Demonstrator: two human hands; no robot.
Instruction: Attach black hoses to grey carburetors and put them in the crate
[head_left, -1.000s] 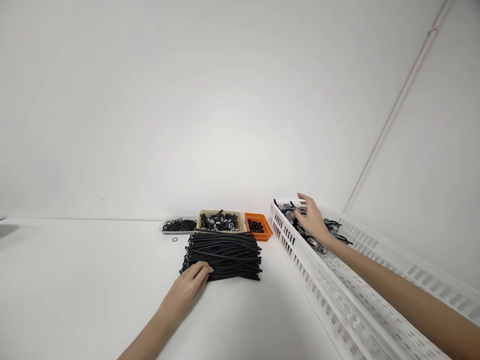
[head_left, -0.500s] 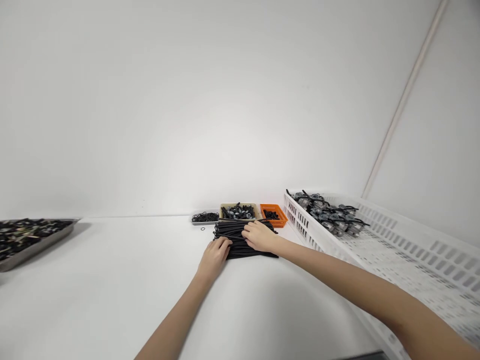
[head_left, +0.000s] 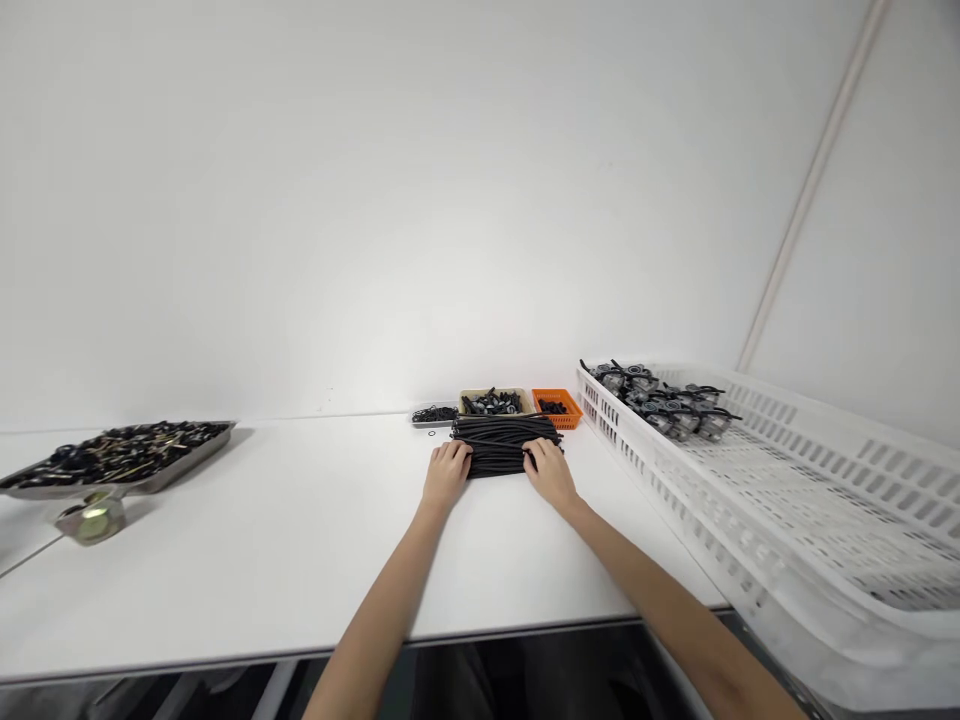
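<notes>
A pile of thin black tubes (head_left: 499, 440), lying side by side across the white table, is between my two hands. My left hand (head_left: 448, 470) grips the left ends of the pile with its fingers curled. At the opposite end my right hand (head_left: 550, 472) is closed on the right ends, fingers bent over them. The thumbs and the undersides of both hands are mostly hidden. Just behind the pile is a cream tray (head_left: 465, 412) holding black and grey small parts. A single black ring (head_left: 431, 433) lies left of the tubes.
An orange basket (head_left: 570, 418) of black parts and a small tray of black rings (head_left: 435, 414) flank the cream tray. A large white crate (head_left: 637, 462) with grey-black assemblies (head_left: 667, 405) stands right. A metal tray (head_left: 180, 466) and a small dish (head_left: 91, 520) are left.
My right hand has moved from the top of the pile to its right end. My left hand stays at the left end. The view has shifted, showing the table's front edge.
</notes>
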